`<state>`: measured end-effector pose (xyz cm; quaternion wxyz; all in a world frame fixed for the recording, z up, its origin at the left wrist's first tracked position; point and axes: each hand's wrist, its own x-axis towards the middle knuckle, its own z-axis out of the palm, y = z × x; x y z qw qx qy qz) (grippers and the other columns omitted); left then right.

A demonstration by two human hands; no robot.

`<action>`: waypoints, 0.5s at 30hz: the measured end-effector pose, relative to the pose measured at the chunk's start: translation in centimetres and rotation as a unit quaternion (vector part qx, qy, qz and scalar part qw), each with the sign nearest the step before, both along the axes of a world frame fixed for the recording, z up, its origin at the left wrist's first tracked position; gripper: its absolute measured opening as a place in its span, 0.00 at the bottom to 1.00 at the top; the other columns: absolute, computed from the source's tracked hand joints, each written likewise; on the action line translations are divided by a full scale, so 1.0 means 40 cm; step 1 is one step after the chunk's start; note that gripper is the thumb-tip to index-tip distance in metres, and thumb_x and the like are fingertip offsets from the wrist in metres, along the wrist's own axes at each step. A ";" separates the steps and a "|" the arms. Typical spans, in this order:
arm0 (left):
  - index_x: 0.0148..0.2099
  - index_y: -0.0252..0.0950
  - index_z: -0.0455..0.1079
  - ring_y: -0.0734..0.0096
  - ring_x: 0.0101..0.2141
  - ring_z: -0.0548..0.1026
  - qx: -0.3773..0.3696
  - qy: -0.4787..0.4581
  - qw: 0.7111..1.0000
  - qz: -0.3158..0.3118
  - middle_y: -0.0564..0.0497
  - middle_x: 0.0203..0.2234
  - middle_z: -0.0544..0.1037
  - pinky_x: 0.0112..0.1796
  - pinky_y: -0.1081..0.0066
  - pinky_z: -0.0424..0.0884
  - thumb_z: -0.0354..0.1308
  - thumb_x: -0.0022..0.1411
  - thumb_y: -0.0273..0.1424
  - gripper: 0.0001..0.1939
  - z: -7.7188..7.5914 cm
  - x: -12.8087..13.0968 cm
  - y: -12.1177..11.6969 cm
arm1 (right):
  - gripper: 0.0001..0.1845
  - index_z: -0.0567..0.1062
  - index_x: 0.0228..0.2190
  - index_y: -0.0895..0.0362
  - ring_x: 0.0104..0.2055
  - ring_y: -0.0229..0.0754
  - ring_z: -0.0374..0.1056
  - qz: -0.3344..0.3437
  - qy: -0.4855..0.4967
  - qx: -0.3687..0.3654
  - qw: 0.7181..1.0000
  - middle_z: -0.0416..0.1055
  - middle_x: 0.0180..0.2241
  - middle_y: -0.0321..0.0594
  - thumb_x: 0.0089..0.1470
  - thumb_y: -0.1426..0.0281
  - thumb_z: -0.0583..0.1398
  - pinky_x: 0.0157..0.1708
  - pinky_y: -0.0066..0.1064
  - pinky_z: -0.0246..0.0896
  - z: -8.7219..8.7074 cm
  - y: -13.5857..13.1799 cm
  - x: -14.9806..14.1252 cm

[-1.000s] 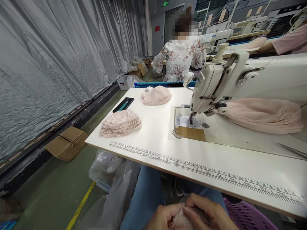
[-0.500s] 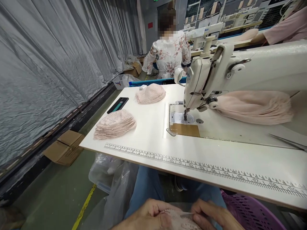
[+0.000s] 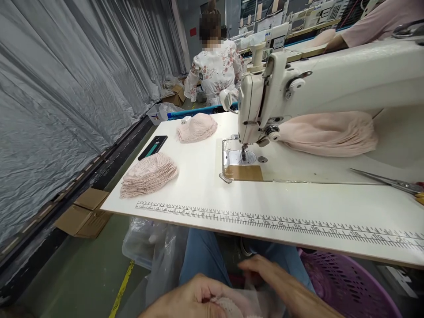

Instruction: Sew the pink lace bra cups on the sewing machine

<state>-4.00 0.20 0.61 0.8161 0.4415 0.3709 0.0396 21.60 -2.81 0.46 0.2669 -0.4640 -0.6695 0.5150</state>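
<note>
While the L hand (image 3: 198,297) was clamped on a pale pink lace pc. (image 3: 229,306) above the lap, at the btm. edge of view, the R hand (image 3: 276,282) lay just beside it, fingers extended over sheer material; whether it gripped any, cannot tell (blurred, partly cut off).

Writing, legible: ltrs. "KI" on a white mach. (image 3: 267,34) in the row ahead, rest of name unread; printed ruler (image 3: 253,220) along near edge of the white table (image 3: 198,176), nos. incl. 12 to 18.

Writing, too small to read: mark on blk. phone (image 3: 153,148) w/ green band, L end of table; label on white bin (image 3: 154,115) on floor beyond; red sign (image 3: 193,32), far wall.

Tabletop: 1 lace stack (image 3: 149,175), near L corner; 1 smaller lace pile (image 3: 198,128), far edge; sewing mach. (image 3: 331,75), R side; pink cloth bundle (image 3: 331,134) under its arm, upper part hidden by same; scissors (image 3: 380,177), far R, blades pointing L.

Below/around: table edge stood btwn. hands and sewing mach.; purple basket (image 3: 351,282), R of knees; clear plastic bag (image 3: 165,260), L of knees; cardbd. box (image 3: 82,214) and yellow tape (image 3: 122,287) on floor, L; grey curtain (image 3: 73,88) behind. Ahead: person in floral top (image 3: 215,73), back turned; pink sleeve (image 3: 377,26), upper R.
</note>
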 end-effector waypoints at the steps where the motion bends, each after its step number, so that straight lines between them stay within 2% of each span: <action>1: 0.53 0.34 0.75 0.71 0.34 0.73 0.009 0.000 1.000 -0.021 0.47 0.38 0.79 0.36 0.78 0.65 0.65 0.54 0.50 0.30 0.004 -0.002 0.003 | 0.35 0.70 0.51 0.39 0.50 0.46 0.70 0.024 0.007 -0.006 1.000 0.73 0.49 0.33 0.41 0.74 0.67 0.47 0.29 0.63 0.016 0.012 -0.003; 4: 0.53 0.35 0.75 0.70 0.35 0.74 0.045 0.015 0.997 -0.057 0.48 0.38 0.79 0.38 0.77 0.67 0.62 0.58 0.49 0.28 0.018 -0.011 0.013 | 0.27 0.77 0.44 0.44 0.43 0.43 0.70 0.105 -0.003 -0.076 0.992 0.75 0.40 0.33 0.39 0.74 0.67 0.40 0.27 0.63 0.028 0.045 -0.013; 6: 0.53 0.35 0.75 0.70 0.32 0.75 0.070 0.047 0.995 -0.058 0.49 0.35 0.80 0.35 0.78 0.67 0.62 0.58 0.49 0.28 0.022 -0.020 0.018 | 0.12 0.80 0.31 0.51 0.33 0.39 0.67 0.125 0.007 -0.128 0.984 0.72 0.29 0.31 0.38 0.69 0.68 0.30 0.25 0.58 0.005 0.055 -0.019; 7: 0.53 0.35 0.75 0.70 0.32 0.75 0.076 0.051 0.994 -0.054 0.48 0.35 0.80 0.35 0.77 0.68 0.63 0.57 0.50 0.29 0.020 -0.024 0.019 | 0.09 0.78 0.25 0.54 0.29 0.37 0.65 0.130 0.023 -0.149 0.980 0.69 0.25 0.30 0.38 0.64 0.68 0.26 0.24 0.54 -0.011 0.057 -0.023; 9: 0.55 0.35 0.73 0.66 0.36 0.76 0.069 0.029 0.996 -0.046 0.46 0.39 0.80 0.38 0.75 0.69 0.64 0.55 0.50 0.32 0.011 -0.030 0.020 | 0.15 0.74 0.19 0.57 0.25 0.34 0.60 0.142 0.068 -0.177 0.972 0.64 0.22 0.29 0.37 0.58 0.68 0.22 0.23 0.48 -0.039 0.053 -0.030; 11: 0.56 0.34 0.72 0.63 0.39 0.76 0.053 0.004 0.998 -0.034 0.43 0.43 0.79 0.40 0.73 0.69 0.67 0.52 0.50 0.35 -0.002 -0.029 0.020 | 0.15 0.70 0.17 0.57 0.25 0.33 0.60 0.146 0.085 -0.169 0.971 0.64 0.23 0.30 0.37 0.60 0.66 0.22 0.23 0.48 -0.052 0.047 -0.038; 13: 0.53 0.32 0.75 0.65 0.36 0.76 0.059 0.024 0.998 -0.027 0.43 0.38 0.80 0.37 0.75 0.69 0.70 0.47 0.49 0.35 -0.014 -0.020 0.021 | 0.11 0.68 0.17 0.57 0.27 0.33 0.60 0.139 0.067 -0.148 0.977 0.63 0.25 0.30 0.38 0.65 0.64 0.23 0.23 0.48 -0.049 0.042 -0.047; 15: 0.45 0.31 0.79 0.69 0.31 0.75 0.082 0.074 0.993 -0.031 0.47 0.31 0.80 0.31 0.77 0.67 0.73 0.41 0.45 0.31 -0.022 -0.001 0.022 | 0.08 0.67 0.17 0.57 0.27 0.33 0.60 0.135 0.030 -0.133 0.981 0.63 0.25 0.30 0.37 0.69 0.63 0.24 0.24 0.47 -0.040 0.039 -0.055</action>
